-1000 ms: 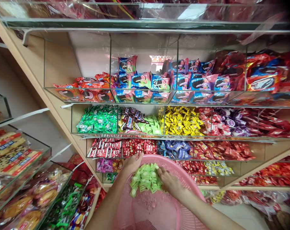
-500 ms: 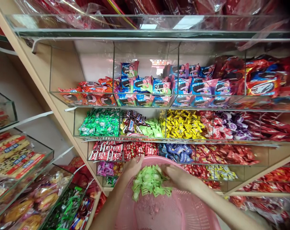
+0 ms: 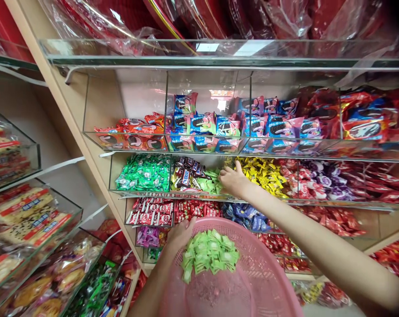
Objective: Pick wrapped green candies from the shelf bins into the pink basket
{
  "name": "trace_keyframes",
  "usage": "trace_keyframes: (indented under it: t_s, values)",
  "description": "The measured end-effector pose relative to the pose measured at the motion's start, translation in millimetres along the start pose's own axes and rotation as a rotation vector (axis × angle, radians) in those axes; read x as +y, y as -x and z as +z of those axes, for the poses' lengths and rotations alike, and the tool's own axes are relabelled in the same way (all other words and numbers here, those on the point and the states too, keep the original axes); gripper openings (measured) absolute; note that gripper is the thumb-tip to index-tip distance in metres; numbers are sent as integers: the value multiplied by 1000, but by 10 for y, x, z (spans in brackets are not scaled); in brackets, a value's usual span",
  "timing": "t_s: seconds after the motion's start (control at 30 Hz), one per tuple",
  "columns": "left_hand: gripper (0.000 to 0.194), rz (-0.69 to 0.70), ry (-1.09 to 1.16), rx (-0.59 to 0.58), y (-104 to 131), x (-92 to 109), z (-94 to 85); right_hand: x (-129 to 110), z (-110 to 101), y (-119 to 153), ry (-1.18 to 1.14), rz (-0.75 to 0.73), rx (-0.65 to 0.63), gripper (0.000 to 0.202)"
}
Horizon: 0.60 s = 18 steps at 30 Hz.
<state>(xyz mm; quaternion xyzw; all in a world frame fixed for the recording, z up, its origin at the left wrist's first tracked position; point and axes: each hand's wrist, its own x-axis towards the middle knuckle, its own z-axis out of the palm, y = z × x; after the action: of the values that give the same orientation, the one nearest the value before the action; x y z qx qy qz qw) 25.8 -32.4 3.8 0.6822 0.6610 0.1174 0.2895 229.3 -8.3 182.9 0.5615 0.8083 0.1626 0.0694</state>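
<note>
My left hand [image 3: 182, 232] is closed on the left rim of a pink plastic basket [image 3: 268, 264], which is tilted towards me. A heap of light green wrapped candies [image 3: 212, 251] lies inside, against its far wall. My right hand [image 3: 235, 178] is stretched out to the shelf bin, with thumb and bent fingers apart, at the right end of the light green candies [image 3: 208, 184] there. No item shows in its fingers, though the fingertips are partly hidden. Snickers bars [image 3: 188, 174] lie left of these candies, and yellow wrapped candies [image 3: 263, 174] lie just right of the hand.
Clear dividers separate green-wrapped candies [image 3: 144, 174] from the Snickers. Blue cookie packs [image 3: 202, 123] stand one shelf higher. Below are red-and-white packets [image 3: 153, 211] and blue candies [image 3: 247, 215]. A wooden upright [image 3: 67, 123] and glass bins of packaged bread [image 3: 31, 207] are on the left.
My right hand has left the green candies in the basket and moved up and forward to the shelf bin. The left hand still grips the basket; the view has shifted slightly.
</note>
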Motion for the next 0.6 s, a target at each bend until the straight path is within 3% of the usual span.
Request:
trace_keyframes:
  t_s: [0.13,0.43,0.6]
  values:
    - [74,4,32,10,-22,-40,4,30,70,34,-44,-7,-60,16]
    - [77,-11,16,-7,47,48,-27,98,206,35,-164,-31,16,13]
    - [77,-2,22,-14,43,6,-12,126,142,53,-268,-33,18,7]
